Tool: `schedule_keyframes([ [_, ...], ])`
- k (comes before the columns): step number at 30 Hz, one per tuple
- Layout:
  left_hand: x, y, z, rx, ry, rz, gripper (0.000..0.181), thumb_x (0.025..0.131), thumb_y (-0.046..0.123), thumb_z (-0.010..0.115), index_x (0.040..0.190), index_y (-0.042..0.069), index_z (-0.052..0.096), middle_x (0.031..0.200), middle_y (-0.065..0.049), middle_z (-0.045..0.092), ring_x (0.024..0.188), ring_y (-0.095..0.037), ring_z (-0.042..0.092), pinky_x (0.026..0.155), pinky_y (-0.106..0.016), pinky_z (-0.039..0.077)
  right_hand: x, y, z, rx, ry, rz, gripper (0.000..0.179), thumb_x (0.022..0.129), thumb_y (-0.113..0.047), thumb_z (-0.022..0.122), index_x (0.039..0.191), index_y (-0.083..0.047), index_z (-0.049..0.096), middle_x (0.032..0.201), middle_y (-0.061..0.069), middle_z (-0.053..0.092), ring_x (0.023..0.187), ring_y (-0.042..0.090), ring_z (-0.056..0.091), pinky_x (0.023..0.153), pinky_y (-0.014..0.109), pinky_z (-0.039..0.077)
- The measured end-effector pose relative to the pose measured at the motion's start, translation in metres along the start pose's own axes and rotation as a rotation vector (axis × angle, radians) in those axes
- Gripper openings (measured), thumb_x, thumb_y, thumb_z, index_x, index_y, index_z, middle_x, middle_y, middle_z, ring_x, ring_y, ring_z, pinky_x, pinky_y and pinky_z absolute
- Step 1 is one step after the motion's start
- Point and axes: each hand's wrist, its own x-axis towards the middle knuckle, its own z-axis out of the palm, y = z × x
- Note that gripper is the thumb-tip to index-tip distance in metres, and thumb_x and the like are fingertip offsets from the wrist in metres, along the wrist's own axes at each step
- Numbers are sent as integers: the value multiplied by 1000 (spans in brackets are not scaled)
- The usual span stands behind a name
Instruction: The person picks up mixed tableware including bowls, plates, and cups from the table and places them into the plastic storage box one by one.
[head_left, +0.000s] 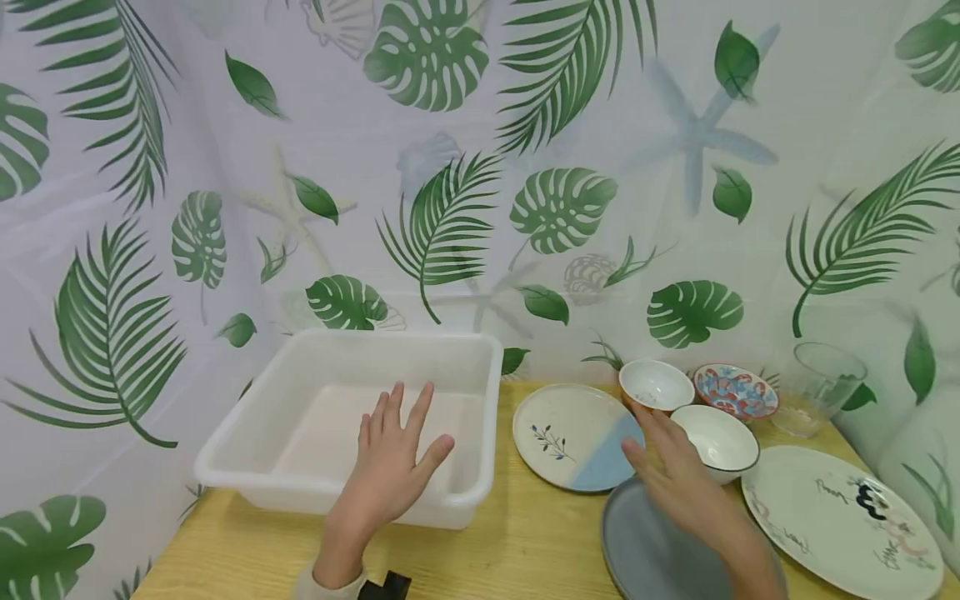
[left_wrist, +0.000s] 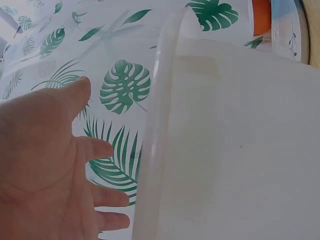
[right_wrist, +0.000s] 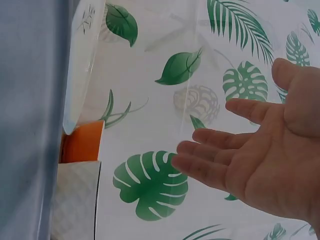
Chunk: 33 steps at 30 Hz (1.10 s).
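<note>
My left hand [head_left: 393,462] hovers over the near part of a white plastic basin [head_left: 487,467], fingers spread and holding nothing. In the left wrist view the same hand [left_wrist: 55,165] shows its palm beside the basin's wall [left_wrist: 160,125]. My right hand [head_left: 678,479] is held above a grey plate [head_left: 637,542], its fingers stretched out and nothing in them. Its fingertips overlap a white bowl with an orange outside [head_left: 656,385] in the head view. A second white bowl with a dark rim [head_left: 720,442] sits just beyond that hand. The right wrist view shows the open palm [right_wrist: 270,155].
A cream and blue plate [head_left: 562,429] with a sprig design lies right of the basin. Farther right are a red and blue patterned bowl [head_left: 735,390], a clear glass [head_left: 813,392] and a large oval plate [head_left: 840,517]. A leaf-printed sheet [head_left: 465,167] hangs behind the wooden table [head_left: 247,542].
</note>
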Motion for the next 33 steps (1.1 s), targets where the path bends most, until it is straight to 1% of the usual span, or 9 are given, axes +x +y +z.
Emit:
schedule_keyframes([
  [5, -9, 0, -4, 6, 37, 0, 71, 102, 48, 49, 159, 17, 22, 161, -28, 11, 149, -48, 8, 114, -69, 6, -8, 1, -8, -68, 18, 18, 66, 104, -40, 48, 154, 0, 29, 149, 33, 32, 136, 52, 31, 100, 70, 32],
  [9, -14, -1, -6, 14, 59, 8, 68, 102, 49, 48, 158, 17, 26, 160, -29, 16, 147, -49, 14, 114, -69, 11, -10, 6, -13, -128, 4, 19, 64, 104, -38, 51, 148, 6, 36, 141, 34, 42, 121, 50, 51, 93, 64, 43],
  [12, -15, -2, -8, 21, 62, 9, 66, 102, 51, 45, 157, 19, 29, 159, -29, 18, 146, -49, 17, 114, -68, 14, -10, 10, -16, -145, -16, 20, 61, 104, -35, 52, 145, 7, 40, 136, 36, 47, 111, 49, 60, 90, 62, 47],
  [18, -15, -4, -11, 32, 62, 6, 64, 103, 51, 44, 157, 19, 32, 158, -30, 20, 144, -50, 21, 114, -67, 16, -9, 17, -21, -142, -58, 34, 59, 103, -33, 54, 140, 12, 43, 127, 36, 55, 108, 48, 62, 91, 59, 48],
  [21, -15, -3, -12, 26, 56, 3, 64, 103, 50, 45, 156, 19, 32, 158, -30, 20, 143, -51, 22, 114, -67, 16, -8, 19, -22, -132, -70, 33, 57, 101, -29, 58, 137, 14, 46, 123, 34, 59, 104, 44, 65, 88, 55, 51],
  [24, -14, -2, -13, 28, 54, 2, 63, 103, 50, 45, 156, 19, 33, 157, -30, 21, 142, -52, 24, 113, -67, 17, -7, 21, -24, -136, -99, 39, 51, 100, -26, 61, 131, 14, 52, 114, 27, 65, 97, 36, 67, 81, 49, 54],
  [27, -14, -1, -14, 32, 53, -2, 62, 103, 49, 45, 156, 19, 33, 157, -30, 21, 141, -53, 25, 113, -67, 18, -7, 22, -26, -162, -145, 66, 44, 98, -25, 63, 123, 11, 57, 102, 14, 68, 90, 26, 66, 73, 41, 53],
  [30, -15, -1, -14, 30, 54, -8, 62, 103, 49, 44, 157, 19, 32, 157, -30, 21, 140, -54, 25, 113, -67, 18, -8, 26, -28, -173, -192, 101, 36, 97, -23, 64, 115, 7, 60, 89, 6, 65, 81, 19, 60, 66, 35, 49],
  [33, -16, -1, -15, 28, 60, -10, 62, 103, 49, 44, 157, 20, 32, 158, -30, 20, 140, -54, 25, 112, -67, 19, -10, 30, -31, -173, -235, 147, 31, 97, -23, 64, 110, 5, 61, 84, 3, 61, 76, 16, 55, 63, 33, 46],
])
